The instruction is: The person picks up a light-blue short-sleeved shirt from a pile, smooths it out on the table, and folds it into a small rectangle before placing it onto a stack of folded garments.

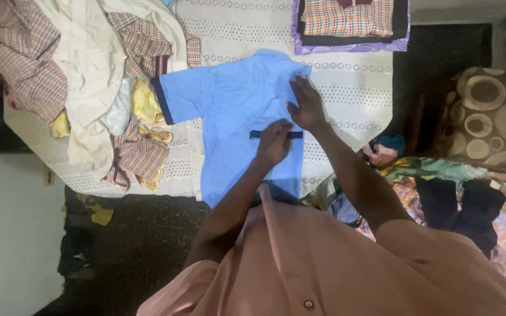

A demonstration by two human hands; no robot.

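Pink shirt cloth [335,269] fills the bottom of the view, right under the camera (it is what the person wears). Past it lies a big white cloth with little holes [358,88], spread flat like a bed cover. On the far left of it sits a messy heap of clothes [89,76], with cream cloth and checked red pieces all mixed up. On the right side, off the white cloth, there is another jumble of clothes [452,193], some dark and some green.

In the middle of the white cloth lies a light blue shirt [229,117], spread flat, with a dark blue cuff on its sleeve. At the far edge sits a neat stack of folded clothes [349,23], checked on top.

Both hands rest on the blue shirt. The right hand [307,104] lies flat with fingers spread out, pressing near the collar. The left hand [273,143] is bent over a small dark blue strip [295,134] on the shirt, fingers curled down on it (I cannot tell if they pinch it).
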